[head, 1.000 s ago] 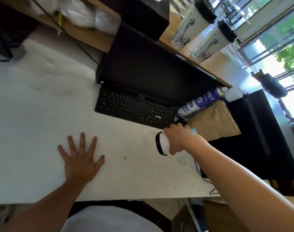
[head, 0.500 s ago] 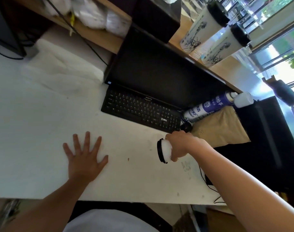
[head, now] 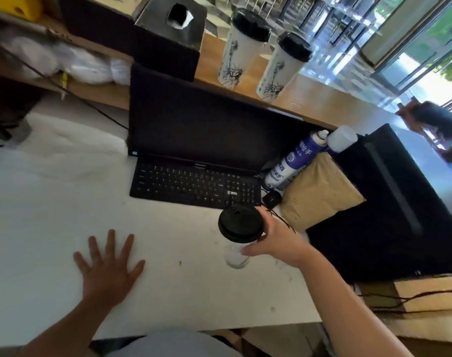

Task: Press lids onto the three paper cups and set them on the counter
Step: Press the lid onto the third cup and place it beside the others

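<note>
The white desk point(head: 39, 215) gives me open room on its left half, right up to the near edge; its right side is crowded by the monitor point(head: 194, 119), keyboard point(head: 194, 184), brown bag point(head: 320, 191) and spray can point(head: 294, 163). Above, the wooden counter point(head: 322, 99) has bare space right of two lidded cups point(head: 241, 50) — three cups in all. I see the third cup point(head: 235, 256) in my right hand point(head: 276, 240), gripped round its side just off the desk, black lid point(head: 240, 222) on; its body is mostly hidden and blurred. My left hand point(head: 107, 266) lies flat, fingers spread, holding nothing. Both forearms are cut off below.
</note>
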